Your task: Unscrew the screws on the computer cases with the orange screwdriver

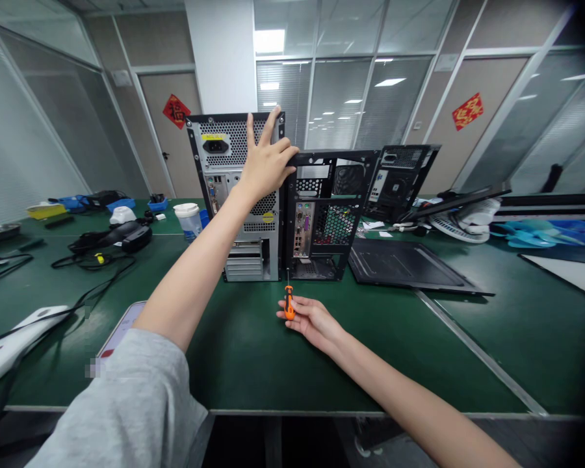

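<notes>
A taller computer case (253,224) stands upright with its grey metal back panel towards me. Pressed against its upper right edge is my left hand (269,158), fingers spread, with some fingertips at the top of the black case (338,266) beside it. That second case is shorter and its back has open cutouts and a port panel (303,229). My right hand (314,320) is closed around the handle of an orange and black screwdriver (289,305). The screwdriver points up, its tip at the lower edge where the two cases meet.
Right of the cases lies a black side panel (414,266); another case (400,179) stands behind it. A white bucket (188,220) is at the left. Black cables (95,286), a phone (121,328) and a white device (17,344) lie on the green table (234,364).
</notes>
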`<move>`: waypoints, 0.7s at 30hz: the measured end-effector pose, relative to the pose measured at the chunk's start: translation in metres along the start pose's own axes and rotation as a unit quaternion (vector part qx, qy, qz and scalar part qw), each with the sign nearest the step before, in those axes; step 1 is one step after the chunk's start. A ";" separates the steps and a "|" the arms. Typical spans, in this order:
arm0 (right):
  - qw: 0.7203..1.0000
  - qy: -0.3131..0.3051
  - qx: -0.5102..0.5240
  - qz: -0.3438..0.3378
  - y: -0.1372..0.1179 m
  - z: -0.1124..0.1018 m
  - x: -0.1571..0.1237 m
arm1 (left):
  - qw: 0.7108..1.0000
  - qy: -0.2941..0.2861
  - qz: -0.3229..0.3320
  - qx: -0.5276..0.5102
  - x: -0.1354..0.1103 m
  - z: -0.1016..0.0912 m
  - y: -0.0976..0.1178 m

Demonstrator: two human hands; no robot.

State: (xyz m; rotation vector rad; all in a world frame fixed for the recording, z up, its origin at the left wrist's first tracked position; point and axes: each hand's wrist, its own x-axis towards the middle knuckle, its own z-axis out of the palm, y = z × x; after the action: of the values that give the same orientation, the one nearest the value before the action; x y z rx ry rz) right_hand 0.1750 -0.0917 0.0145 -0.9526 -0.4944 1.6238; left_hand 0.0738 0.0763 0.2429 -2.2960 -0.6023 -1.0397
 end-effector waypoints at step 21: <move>0.998 -0.045 0.036 -0.004 0.004 -0.004 0.004 | 1.000 -0.006 -0.005 -0.011 0.000 -0.002 0.001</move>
State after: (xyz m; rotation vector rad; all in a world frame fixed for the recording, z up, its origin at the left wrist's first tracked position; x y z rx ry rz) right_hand 0.1760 -0.0899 0.0076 -0.8265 -0.4976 1.6704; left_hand 0.0736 0.0745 0.2435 -2.3226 -0.6117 -1.0425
